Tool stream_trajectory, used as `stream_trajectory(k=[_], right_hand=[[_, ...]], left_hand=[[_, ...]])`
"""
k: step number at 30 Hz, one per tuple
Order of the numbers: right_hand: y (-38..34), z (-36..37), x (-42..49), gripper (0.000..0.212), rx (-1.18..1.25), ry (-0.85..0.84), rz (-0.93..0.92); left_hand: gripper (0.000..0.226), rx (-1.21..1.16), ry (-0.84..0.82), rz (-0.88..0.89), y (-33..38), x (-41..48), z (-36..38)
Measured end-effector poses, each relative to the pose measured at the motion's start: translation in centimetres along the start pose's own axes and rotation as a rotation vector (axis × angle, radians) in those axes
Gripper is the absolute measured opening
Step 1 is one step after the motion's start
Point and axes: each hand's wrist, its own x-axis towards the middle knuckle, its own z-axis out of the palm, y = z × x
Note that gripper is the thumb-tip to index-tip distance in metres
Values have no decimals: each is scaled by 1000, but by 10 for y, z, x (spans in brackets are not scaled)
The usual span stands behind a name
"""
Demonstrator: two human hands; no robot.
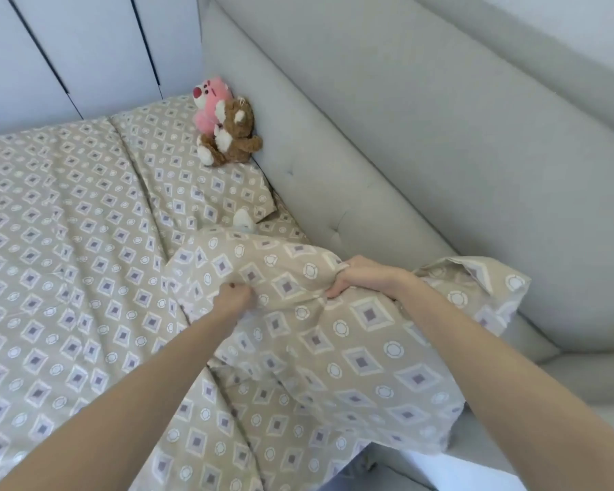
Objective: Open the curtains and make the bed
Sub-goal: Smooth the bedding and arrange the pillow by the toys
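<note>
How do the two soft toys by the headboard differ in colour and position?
The pink soft toy sits behind, nearer the wall; the brown soft toy sits in front, partly covering it. The pink one shows a red nose; the brown one has white paws. Both rest against the headboard.

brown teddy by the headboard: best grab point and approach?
Grip the brown teddy round its body, coming from the open bed side at left. It sits upright on the pillow, back against the headboard with the pink plush behind, so those sides look blocked.

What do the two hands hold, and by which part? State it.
Both hands grip the patterned duvet at its bunched upper edge near the headboard: left hand, right hand.
</note>
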Motion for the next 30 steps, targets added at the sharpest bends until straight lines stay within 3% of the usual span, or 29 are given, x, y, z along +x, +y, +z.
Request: stream_trajectory(k=[3,7,13,16,18,20,22,25,28,30], right_hand=[[3,11,-34,35,130,44,-28],[6,35,-73,55,375,73,-62],[-3,72,-108,32,745,32,-141],[-12,96,-111,18,875,55,-201],[-14,113,-110,15,910,53,-179],[-15,133,-106,17,878,53,-107],[-21,157,-99,21,808,62,-69],[-32,198,-79,47,720,81,-51],[-40,241,-57,61,673,94,2],[-40,268,-41,68,570,200,47]], left_hand=[[53,-2,63,64,1,-15,-14],[64,-62,70,177,-6,-42,-38],[98,-312,42,72,-37,-79,-84],[119,-352,-133,-37,-61,-83,-119],[94,-404,-216,16,-70,-92,-140],[72,-434,-154,78,-76,-102,-159],[71,-484,52,109,-90,-104,-180],[65,-504,266,138,-119,-104,-211],[61,-353,337,69,-157,-102,-239],[66,-207,367,-11,-184,-98,-251]])
